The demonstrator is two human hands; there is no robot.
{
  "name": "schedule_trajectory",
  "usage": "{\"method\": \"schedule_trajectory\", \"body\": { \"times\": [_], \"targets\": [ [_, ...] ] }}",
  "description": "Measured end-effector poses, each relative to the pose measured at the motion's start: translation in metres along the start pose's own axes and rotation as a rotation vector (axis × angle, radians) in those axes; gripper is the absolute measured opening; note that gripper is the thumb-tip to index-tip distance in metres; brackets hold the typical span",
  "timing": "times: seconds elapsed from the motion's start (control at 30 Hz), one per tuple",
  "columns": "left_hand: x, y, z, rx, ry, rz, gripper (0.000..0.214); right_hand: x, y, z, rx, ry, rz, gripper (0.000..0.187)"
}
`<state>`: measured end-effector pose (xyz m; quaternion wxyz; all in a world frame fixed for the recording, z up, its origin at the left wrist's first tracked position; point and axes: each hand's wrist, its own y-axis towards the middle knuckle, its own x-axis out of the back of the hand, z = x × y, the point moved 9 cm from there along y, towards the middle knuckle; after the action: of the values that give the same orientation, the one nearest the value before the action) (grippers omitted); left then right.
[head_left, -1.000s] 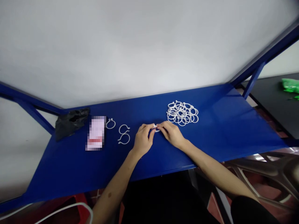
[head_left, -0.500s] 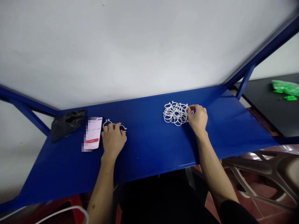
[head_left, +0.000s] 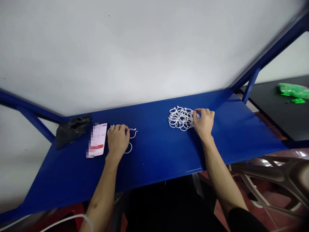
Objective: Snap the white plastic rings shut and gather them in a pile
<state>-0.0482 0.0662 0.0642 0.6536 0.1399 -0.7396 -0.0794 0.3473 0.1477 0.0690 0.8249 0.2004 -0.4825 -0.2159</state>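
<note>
My left hand [head_left: 117, 140] is over a few white cable ties closed into loops, with its fingers bent and close together. One looped cable tie [head_left: 132, 133] sticks out to the right from between its thumb and forefinger. A second loop [head_left: 129, 148] lies below the thumb, partly covered by the hand. On the right, my right hand [head_left: 204, 122] pinches a looped cable tie [head_left: 197, 115] between thumb and forefinger, at the right edge of a heap of white cable tie loops [head_left: 181, 119]. Both palms are hidden.
Both hands are over a blue table [head_left: 154, 141] against a white wall. A phone [head_left: 98, 140] showing a timer lies left of my left hand, and a black plastic bag [head_left: 72, 130] behind it. A green bag [head_left: 294, 90] is on a dark table. A chair [head_left: 265, 174] stands at right.
The cable tie at my left fingertips now reaches further right, and the loop beneath is less covered. My right hand stays at the heap's edge. The view has shifted slightly.
</note>
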Motion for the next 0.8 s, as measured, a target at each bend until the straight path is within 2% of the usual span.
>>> {"method": "schedule_trajectory", "body": {
  "times": [0.07,0.13,0.2,0.27,0.33,0.4,0.5,0.6,0.8],
  "targets": [
    [0.012,0.006,-0.009,0.025,-0.075,-0.085,0.008,0.001,-0.003,0.007,0.041,0.048,-0.021,0.023],
    [0.024,0.009,-0.024,0.039,-0.187,-0.192,0.004,-0.005,-0.010,0.021,0.103,0.134,0.016,0.021],
    [0.030,0.010,-0.045,0.016,-0.313,-0.278,0.005,-0.018,-0.023,0.042,0.190,0.268,0.131,0.019],
    [0.028,0.006,-0.067,-0.013,-0.411,-0.320,0.008,-0.034,-0.043,0.071,0.278,0.425,0.298,0.021],
    [0.018,0.000,-0.084,-0.036,-0.465,-0.301,0.010,-0.046,-0.064,0.098,0.334,0.555,0.461,0.030],
    [0.004,-0.007,-0.098,-0.090,-0.476,-0.233,0.017,-0.051,-0.080,0.119,0.355,0.652,0.550,0.032],
    [-0.010,-0.018,-0.108,-0.173,-0.484,-0.186,0.023,-0.049,-0.086,0.132,0.329,0.736,0.538,0.023],
    [-0.016,-0.024,-0.110,-0.234,-0.528,-0.169,0.020,-0.046,-0.083,0.130,0.289,0.731,0.482,0.014],
    [-0.025,-0.025,-0.110,-0.266,-0.644,-0.079,0.022,-0.047,-0.083,0.126,0.279,0.778,0.502,0.015]
  ]
}}
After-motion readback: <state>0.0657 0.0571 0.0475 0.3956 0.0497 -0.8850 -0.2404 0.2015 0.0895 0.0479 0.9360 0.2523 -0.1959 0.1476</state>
